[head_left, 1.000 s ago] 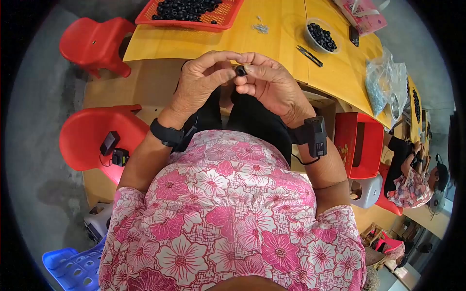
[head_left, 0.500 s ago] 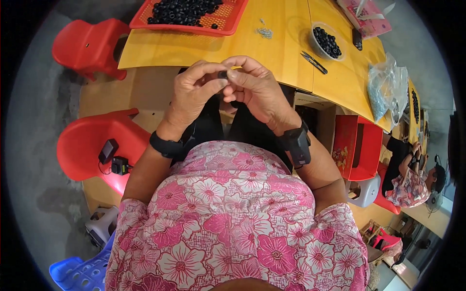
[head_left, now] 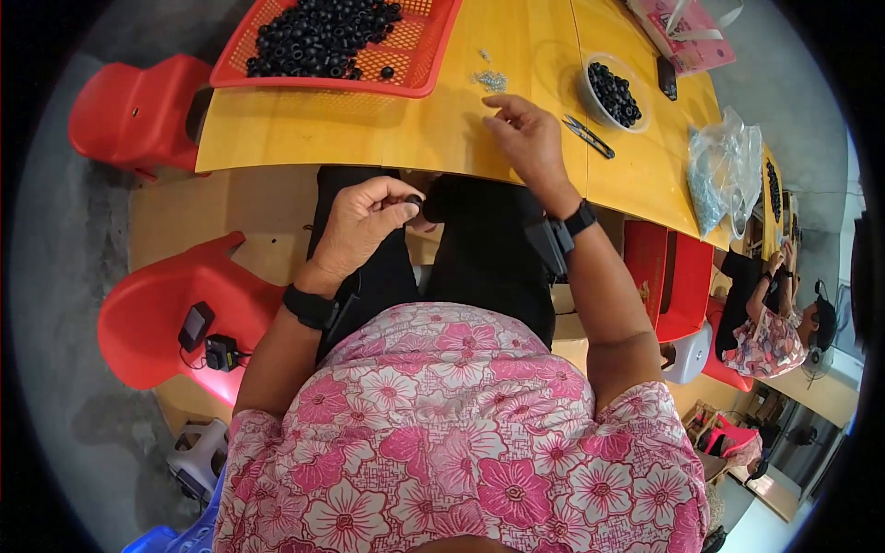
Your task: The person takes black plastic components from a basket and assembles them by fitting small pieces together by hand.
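Over my lap, my left hand (head_left: 361,221) pinches a small round black part (head_left: 414,200) between thumb and fingertips. My right hand (head_left: 532,147) is over the table edge, thumb and index finger apart, with nothing visible in it. Just beyond its fingertips lies a little pile of tiny silvery pieces (head_left: 490,82) on the yellow table (head_left: 442,138). To the left of that pile, a red mesh basket (head_left: 419,90) holds many similar black parts (head_left: 313,41). On the right side, a clear bowl (head_left: 587,103) contains more black parts.
Black-handled thread snips (head_left: 590,138) lie beside the bowl. Further right are a dark phone (head_left: 666,78), a pink box (head_left: 691,41) and a clear bag of bluish pieces (head_left: 714,184). Red chairs (head_left: 152,111) stand at the left. Another person (head_left: 774,336) sits far right.
My right hand has left the black part and moved up and right toward the silvery pile. My left hand keeps the part, slightly lower. The whole view has shifted a little.
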### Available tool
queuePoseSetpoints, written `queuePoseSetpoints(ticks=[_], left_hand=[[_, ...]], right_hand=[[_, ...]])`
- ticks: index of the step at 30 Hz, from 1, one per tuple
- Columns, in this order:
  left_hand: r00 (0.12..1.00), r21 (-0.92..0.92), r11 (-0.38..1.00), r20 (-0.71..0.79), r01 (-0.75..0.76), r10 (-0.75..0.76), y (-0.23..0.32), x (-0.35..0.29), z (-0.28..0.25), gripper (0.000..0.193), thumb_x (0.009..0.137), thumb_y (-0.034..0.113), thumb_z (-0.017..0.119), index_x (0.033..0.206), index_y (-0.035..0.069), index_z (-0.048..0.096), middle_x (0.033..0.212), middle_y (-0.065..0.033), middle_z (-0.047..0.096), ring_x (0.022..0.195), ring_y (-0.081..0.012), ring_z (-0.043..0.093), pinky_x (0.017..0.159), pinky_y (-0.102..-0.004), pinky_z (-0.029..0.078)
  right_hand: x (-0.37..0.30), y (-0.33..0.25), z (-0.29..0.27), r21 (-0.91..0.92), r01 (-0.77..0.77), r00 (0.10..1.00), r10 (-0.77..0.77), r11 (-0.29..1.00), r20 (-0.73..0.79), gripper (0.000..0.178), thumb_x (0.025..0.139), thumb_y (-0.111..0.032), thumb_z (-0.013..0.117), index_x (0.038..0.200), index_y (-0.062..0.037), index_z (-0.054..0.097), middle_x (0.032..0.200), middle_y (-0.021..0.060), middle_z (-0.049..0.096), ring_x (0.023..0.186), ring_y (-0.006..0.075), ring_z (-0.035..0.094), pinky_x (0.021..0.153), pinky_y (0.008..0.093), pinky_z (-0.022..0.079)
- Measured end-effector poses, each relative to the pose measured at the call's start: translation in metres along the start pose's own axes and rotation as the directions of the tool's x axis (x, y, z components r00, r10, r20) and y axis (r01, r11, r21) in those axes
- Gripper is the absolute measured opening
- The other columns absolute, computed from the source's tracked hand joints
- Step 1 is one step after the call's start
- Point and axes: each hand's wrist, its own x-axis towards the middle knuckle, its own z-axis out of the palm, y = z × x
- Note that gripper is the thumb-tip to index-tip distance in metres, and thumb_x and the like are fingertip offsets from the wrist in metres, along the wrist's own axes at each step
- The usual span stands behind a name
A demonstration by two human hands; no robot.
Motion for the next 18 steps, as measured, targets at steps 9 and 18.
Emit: queuePoseSetpoints(ticks=[9,18], left_hand=[[0.999,0.006,0.999,-0.020,0.040,-0.039,-0.009,0.003,-0.007,0.015,0.085,0.008,0.064,0.099,0.002,0.063,0.082,0.0014,0.058,0.072,-0.0053,0.052,0.066,-0.0194,0.045],[0.999,-0.029,0.999,-0.014,0.044,-0.045,-0.009,0.003,-0.009,0.016,0.085,0.007,0.064,0.099,0.001,0.063,0.082,0.0012,0.058,0.073,-0.0054,0.052,0.068,-0.0195,0.044]], right_hand=[[0.036,-0.002,0.013,-0.401,0.144,0.983,-0.176,0.905,-0.044,0.024,0.078,-0.017,0.064,0.099,-0.0073,0.067,0.084,0.0165,0.064,0.074,0.0315,0.062,0.067,0.0378,0.050],[0.036,-0.001,0.017,-0.413,0.109,0.989,-0.142,0.904,-0.051,0.020,0.077,-0.022,0.066,0.093,-0.0088,0.069,0.080,0.0153,0.063,0.071,0.0314,0.062,0.065,0.0383,0.050]])
